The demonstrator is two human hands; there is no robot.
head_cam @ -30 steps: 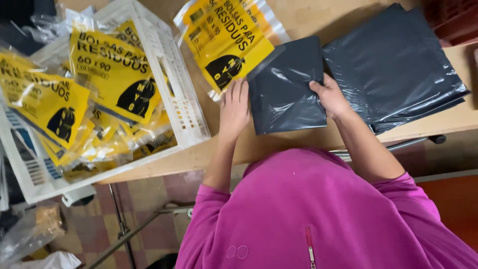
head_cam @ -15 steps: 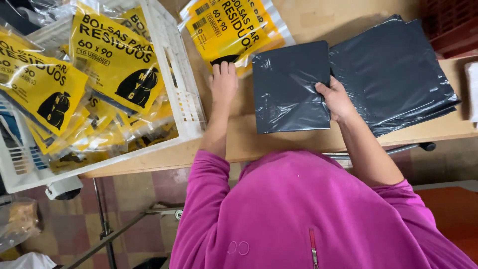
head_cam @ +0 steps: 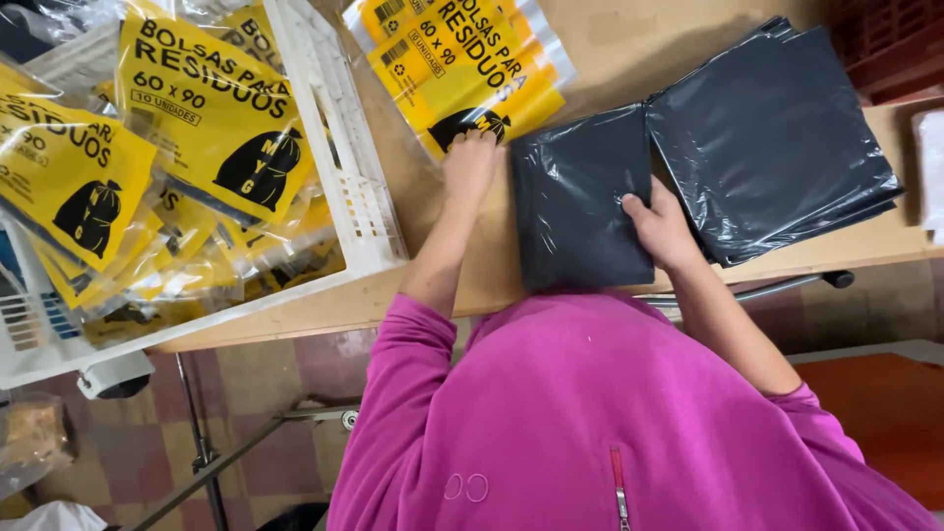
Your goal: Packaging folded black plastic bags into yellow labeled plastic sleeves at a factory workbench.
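— Folded black bag (head_cam: pixel 580 211) lies flat on the wooden counter (head_cam: pixel 600 39), right in front of you; your right hand (head_cam: pixel 664 231) presses on its right edge, fingers curled over it, the grip closed on the plastic as far as the head view shows.

— And your left hand (head_cam: pixel 470 162)?

— Your left hand sits at the bag's upper left corner, palm down, fingers bent; it touches the lower edge of the yellow printed packet (head_cam: pixel 462 59) lying just above the bag; whether that grip pinches the packet or only rests on it, I cannot tell.

— What lies around you?

— To your right, touching the folded bag's edge, sits a stack of black bags (head_cam: pixel 777 138), flat and glossy; to your left stands a white plastic crate (head_cam: pixel 344 167) on the counter, filled with more yellow packets (head_cam: pixel 206 118) in clear wrap, tilted and overlapping; your pink sleeves (head_cam: pixel 413 344) reach forward from the bottom of the view; below the counter's edge you see a tiled floor (head_cam: pixel 285 374) and metal legs.
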